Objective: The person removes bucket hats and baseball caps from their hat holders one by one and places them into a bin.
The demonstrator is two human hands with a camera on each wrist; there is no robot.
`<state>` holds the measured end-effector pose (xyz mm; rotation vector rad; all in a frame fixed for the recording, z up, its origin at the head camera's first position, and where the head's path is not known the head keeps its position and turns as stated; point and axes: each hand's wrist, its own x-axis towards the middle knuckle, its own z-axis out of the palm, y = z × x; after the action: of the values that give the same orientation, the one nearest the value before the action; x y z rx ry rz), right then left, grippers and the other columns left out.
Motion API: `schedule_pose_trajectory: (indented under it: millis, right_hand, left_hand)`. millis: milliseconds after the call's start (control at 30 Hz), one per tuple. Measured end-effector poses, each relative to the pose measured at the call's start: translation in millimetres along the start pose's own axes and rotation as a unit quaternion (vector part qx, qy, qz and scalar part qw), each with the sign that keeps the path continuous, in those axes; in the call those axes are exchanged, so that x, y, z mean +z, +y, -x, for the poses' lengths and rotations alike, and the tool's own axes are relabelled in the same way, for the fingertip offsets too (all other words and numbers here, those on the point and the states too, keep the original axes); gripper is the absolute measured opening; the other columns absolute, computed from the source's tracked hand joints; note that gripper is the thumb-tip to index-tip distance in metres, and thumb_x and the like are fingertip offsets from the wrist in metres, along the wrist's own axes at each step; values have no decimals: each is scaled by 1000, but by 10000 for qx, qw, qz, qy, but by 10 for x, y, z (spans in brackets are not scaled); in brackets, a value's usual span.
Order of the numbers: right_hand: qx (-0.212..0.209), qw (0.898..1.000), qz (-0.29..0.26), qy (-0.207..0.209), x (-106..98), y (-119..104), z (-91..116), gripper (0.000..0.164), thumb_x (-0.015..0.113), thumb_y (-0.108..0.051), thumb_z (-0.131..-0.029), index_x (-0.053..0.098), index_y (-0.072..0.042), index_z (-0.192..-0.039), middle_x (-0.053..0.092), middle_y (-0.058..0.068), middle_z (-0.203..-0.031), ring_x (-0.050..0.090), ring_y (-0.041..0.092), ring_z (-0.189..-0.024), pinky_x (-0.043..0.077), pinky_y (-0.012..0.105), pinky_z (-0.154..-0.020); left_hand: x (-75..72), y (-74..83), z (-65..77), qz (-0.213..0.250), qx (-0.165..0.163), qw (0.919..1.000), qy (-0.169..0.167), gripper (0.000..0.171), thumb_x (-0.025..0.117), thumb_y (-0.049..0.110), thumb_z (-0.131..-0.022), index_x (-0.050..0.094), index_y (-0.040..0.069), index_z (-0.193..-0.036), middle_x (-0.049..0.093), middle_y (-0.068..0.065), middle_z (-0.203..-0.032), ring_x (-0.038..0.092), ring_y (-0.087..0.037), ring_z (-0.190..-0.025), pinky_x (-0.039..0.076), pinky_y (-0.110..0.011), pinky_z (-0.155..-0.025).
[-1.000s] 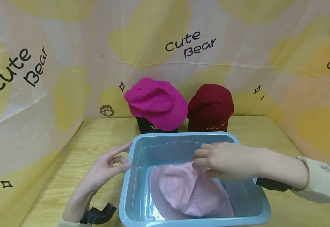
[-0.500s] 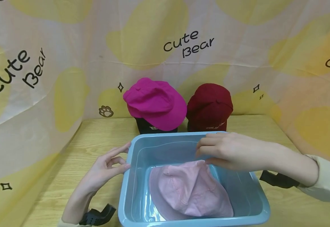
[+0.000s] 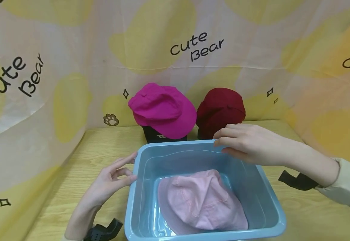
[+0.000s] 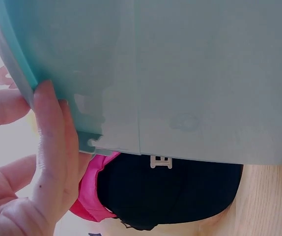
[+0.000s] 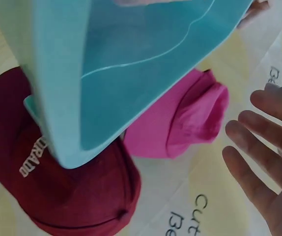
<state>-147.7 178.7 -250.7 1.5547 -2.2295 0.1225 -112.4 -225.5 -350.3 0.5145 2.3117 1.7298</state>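
In the head view, a light blue plastic basin (image 3: 206,236) holds a light pink brimmed hat (image 3: 202,201), which lies slumped on its floor. My left hand (image 3: 110,179) grips the basin's left rim; in the left wrist view its fingers (image 4: 50,147) lie against the rim and outer wall. Over the back right rim hovers my right hand (image 3: 250,142), holding nothing, its fingers extended and slightly bent. Just behind that hand is a dark red cap (image 3: 220,105), its lower part hidden. The right wrist view shows the spread fingers (image 5: 259,132) apart from the basin.
Behind the basin, a magenta cap (image 3: 162,107) sits on top of a black cap (image 3: 150,134). A wooden table (image 3: 108,140) carries everything. A printed cloth (image 3: 150,43) hangs at the back and both sides.
My right hand has let go of the light pink hat and moved up and back, from inside the basin to over its far rim. The left hand stays at the rim.
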Motion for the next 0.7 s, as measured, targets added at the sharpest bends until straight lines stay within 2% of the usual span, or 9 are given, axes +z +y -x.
schedule_pose_trajectory:
  millis: [167,267,700]
  right_hand:
    - [335,9991,249,-40,1,59,-10,29,75,-12,-79,66,-16,-106,65,-6,-104,60,10,-91,53,30,-75]
    - [521,9981,322,-26,14,84,-14,32,78,-11,-75,67,-16,-105,66,-5,-101,60,11,-90,53,31,-74]
    - [878,9959,149,124,12,230,-25,30,77,-10,-75,68,-16,-103,66,-3,-99,60,12,-91,54,32,-74]
  left_hand:
    - [2,-5,12,-4,16,10000,24,62,64,12,-92,38,17,-148,45,-4,-133,66,-12,-89,51,-26,-81]
    - [2,-5,13,1,19,10000,22,62,64,12,-92,39,17,-148,45,-4,-132,66,-12,-88,51,-26,-81]
    - [-1,-6,-4,-20,23,10000,-3,62,64,12,-92,39,18,-148,45,-4,-133,65,-11,-88,50,-25,-81]
